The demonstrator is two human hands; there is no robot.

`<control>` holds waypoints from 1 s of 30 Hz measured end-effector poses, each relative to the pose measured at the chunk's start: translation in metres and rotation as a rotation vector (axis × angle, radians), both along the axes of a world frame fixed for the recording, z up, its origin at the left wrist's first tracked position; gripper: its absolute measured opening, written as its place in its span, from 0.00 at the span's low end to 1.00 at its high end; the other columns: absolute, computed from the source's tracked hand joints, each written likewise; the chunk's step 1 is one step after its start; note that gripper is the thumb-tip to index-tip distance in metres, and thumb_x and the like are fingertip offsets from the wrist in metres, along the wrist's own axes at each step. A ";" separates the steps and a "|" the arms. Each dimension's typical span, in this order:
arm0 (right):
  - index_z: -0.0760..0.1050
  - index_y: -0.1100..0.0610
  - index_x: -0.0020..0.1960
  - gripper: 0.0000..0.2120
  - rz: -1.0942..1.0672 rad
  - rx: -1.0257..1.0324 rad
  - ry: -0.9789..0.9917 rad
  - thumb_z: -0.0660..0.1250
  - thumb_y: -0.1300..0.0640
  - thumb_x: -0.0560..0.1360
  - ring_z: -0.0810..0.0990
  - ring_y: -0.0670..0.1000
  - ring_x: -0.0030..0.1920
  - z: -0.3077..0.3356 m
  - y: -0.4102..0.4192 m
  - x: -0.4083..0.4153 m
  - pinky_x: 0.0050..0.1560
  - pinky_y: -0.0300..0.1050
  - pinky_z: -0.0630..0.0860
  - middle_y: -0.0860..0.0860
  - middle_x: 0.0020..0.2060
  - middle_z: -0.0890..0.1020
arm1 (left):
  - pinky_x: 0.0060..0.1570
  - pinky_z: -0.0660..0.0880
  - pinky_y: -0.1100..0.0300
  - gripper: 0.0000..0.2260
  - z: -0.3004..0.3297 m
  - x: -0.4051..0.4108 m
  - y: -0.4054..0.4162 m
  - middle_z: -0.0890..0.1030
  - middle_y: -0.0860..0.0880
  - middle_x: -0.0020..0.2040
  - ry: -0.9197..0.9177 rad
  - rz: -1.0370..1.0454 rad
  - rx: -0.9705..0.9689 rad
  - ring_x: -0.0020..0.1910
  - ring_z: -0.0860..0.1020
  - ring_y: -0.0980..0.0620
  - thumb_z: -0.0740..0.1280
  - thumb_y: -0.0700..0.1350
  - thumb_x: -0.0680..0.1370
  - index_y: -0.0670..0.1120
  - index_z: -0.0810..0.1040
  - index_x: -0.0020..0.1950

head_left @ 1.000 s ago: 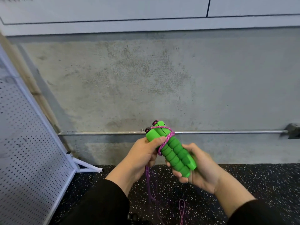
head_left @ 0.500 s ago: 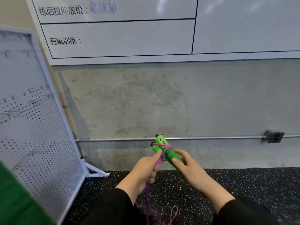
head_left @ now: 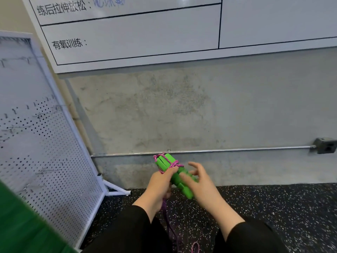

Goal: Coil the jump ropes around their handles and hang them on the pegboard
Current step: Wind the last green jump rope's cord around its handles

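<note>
1. Green handles [head_left: 168, 166]: two, paired, tilted, one pink-purple rope [head_left: 174, 163] wrap near the top.
2. Left hand [head_left: 159, 184]: pinches the rope against the handles.
3. Right hand [head_left: 199, 183]: cradles the lower handles, fingers spread.
4. White pegboard [head_left: 45, 143]: at left, leaning.
5. Whiteboard [head_left: 145, 33]: on the concrete wall.
</note>
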State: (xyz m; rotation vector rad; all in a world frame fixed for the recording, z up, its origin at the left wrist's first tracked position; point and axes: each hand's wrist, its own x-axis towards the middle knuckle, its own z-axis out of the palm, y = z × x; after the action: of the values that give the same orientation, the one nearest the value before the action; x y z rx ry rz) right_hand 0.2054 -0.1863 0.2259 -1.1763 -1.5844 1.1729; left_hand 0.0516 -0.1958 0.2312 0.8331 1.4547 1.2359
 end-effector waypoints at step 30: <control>0.69 0.52 0.75 0.32 0.045 0.144 -0.368 0.75 0.48 0.75 0.76 0.49 0.60 -0.044 0.069 -0.016 0.66 0.48 0.72 0.49 0.59 0.76 | 0.23 0.53 0.65 0.20 -0.021 -0.018 0.047 0.70 0.52 0.29 -0.167 -0.117 -0.159 0.22 0.60 0.58 0.68 0.65 0.76 0.48 0.73 0.42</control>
State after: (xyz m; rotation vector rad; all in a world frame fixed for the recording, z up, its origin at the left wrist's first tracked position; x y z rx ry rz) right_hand 0.1895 -0.1176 0.1822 -1.3196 -1.9429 0.8855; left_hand 0.0333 -0.1484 0.2103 0.6816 1.3311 1.0615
